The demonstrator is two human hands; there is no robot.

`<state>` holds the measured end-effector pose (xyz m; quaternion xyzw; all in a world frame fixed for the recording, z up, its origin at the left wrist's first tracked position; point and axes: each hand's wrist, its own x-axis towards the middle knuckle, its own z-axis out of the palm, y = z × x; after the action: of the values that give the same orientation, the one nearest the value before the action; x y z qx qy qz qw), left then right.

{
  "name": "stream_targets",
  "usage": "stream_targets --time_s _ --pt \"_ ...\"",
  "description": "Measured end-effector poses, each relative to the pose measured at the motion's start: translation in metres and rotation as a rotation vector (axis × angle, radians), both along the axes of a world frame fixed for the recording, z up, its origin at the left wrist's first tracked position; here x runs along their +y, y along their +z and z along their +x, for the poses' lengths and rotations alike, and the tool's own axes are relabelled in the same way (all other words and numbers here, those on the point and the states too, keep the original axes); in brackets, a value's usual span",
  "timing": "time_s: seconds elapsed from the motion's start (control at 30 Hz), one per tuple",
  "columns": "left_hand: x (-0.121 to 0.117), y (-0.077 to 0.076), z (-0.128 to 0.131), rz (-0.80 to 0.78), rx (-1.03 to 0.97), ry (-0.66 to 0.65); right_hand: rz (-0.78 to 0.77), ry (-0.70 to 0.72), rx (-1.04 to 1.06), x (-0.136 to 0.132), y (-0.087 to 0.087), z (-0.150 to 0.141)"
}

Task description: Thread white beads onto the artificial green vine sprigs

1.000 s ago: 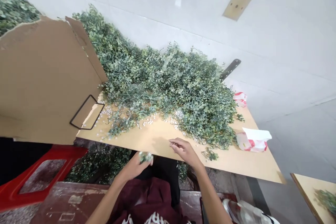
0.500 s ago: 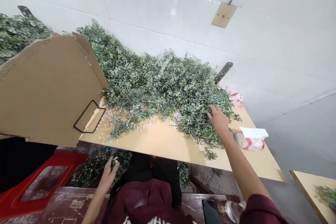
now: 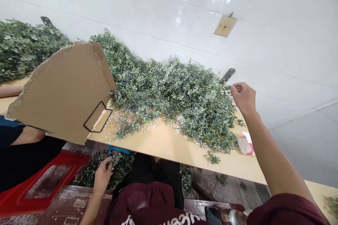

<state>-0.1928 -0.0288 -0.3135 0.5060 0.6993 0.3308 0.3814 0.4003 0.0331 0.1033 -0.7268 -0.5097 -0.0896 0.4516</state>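
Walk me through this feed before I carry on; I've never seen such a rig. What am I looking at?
There is no machine here: you see a person's two bare hands through a camera worn on that person's head, looking forward and down. On the pale, wood-coloured table lies a big heap of green leafy sprigs, with small round white bits scattered in front. A large torn brown cardboard sheet stands at the left. The right hand is at the heap's right end, fingers bent beside some leaves; whether it holds any is unclear. The left hand is below the table's near edge, fingers curled; its grip's contents can't be made out.
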Motion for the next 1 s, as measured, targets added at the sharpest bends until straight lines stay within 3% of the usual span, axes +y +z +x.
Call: stream_targets --time_s 0.07,0.13,0.23,0.47,0.67,0.83,1.0 --pt "-0.001 0.003 0.001 0.082 0.128 0.014 0.113 0.069 0.148 0.001 0.01 -0.003" --pt "-0.002 0.006 0.002 0.164 0.275 -0.003 0.132 0.11 0.208 0.002 0.016 -0.007" --pt "-0.004 0.008 0.005 0.17 0.382 -0.076 0.171 0.177 0.326 0.005 0.016 -0.015" --pt "-0.01 -0.002 0.006 0.17 0.421 -0.159 0.239 0.334 0.63 0.006 -0.003 -0.036" --pt "-0.018 0.003 0.017 0.197 0.255 -0.308 0.18 0.459 0.771 0.007 -0.02 -0.053" --pt "-0.026 0.03 0.042 0.128 0.115 -0.441 0.088 0.499 0.794 0.007 -0.024 -0.066" --pt "-0.034 0.087 0.066 0.08 -0.004 -0.589 -0.085 0.591 0.663 -0.003 -0.025 -0.083"
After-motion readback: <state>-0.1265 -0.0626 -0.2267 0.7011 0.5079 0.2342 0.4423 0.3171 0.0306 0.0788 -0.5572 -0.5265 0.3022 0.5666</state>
